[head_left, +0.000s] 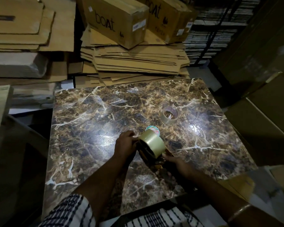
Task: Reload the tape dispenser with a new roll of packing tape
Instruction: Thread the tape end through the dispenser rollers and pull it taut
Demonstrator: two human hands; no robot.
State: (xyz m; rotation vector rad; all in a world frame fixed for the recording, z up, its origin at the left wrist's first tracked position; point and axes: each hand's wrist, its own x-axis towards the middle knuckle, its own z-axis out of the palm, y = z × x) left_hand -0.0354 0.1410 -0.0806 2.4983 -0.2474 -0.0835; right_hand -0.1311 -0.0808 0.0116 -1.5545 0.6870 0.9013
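Over the marble tabletop, near edge: left hand reaching in, fingers curled on the new tape roll; right hand gripping the dispenser beneath. Farther right, flat: spent roll.

I am sitting at the table, which is filling the middle of the frame. My left hand and right hand are meeting at lower centre, the left one lying to the left of the tape roll and the right one below and to its right. The roll is sitting on the dispenser (most of it is hiding under the roll). A second roll is lying flat on the table up and to the right, well apart. Flattened cartons are stacking up behind the table at upper centre, with two boxes resting on them.
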